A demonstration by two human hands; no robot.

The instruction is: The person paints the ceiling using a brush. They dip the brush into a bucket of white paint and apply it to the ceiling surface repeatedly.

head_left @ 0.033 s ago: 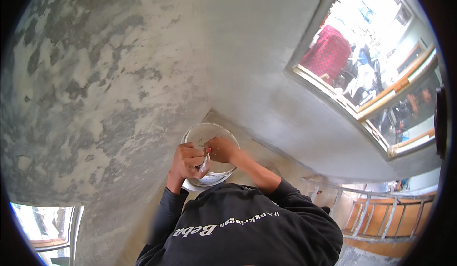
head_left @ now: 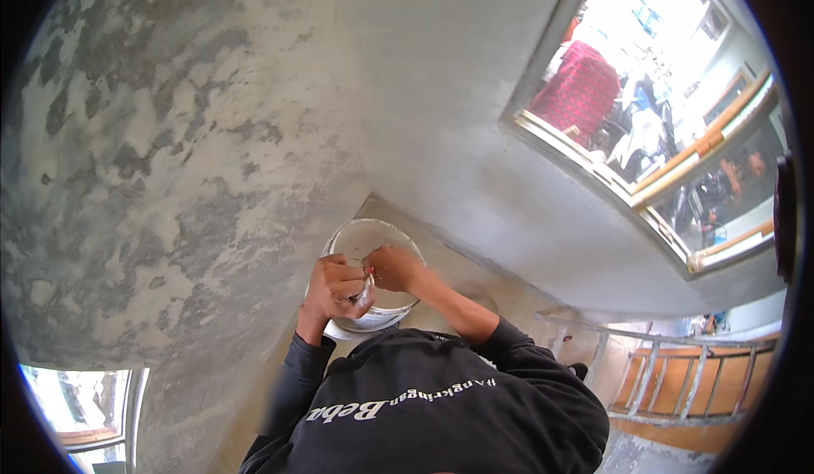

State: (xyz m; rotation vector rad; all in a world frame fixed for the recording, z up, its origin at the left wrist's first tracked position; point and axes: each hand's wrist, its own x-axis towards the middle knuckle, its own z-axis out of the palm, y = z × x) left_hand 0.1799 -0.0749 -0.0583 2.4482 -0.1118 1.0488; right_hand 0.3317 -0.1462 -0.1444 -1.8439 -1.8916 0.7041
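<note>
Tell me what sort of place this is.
Probably an unfinished room inside a building: there's a patchy grey wall, a white bucket in the corner and a grey ladder at the right.

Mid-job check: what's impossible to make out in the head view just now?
- Small red thing: too small, partly covered by the left hand and right hand.
- How full the bucket is: the hands block much of its inside.
- Ladder's far right end: lost at the dark fisheye rim.
- Items outside the right-side window: washed out by glare.
</note>
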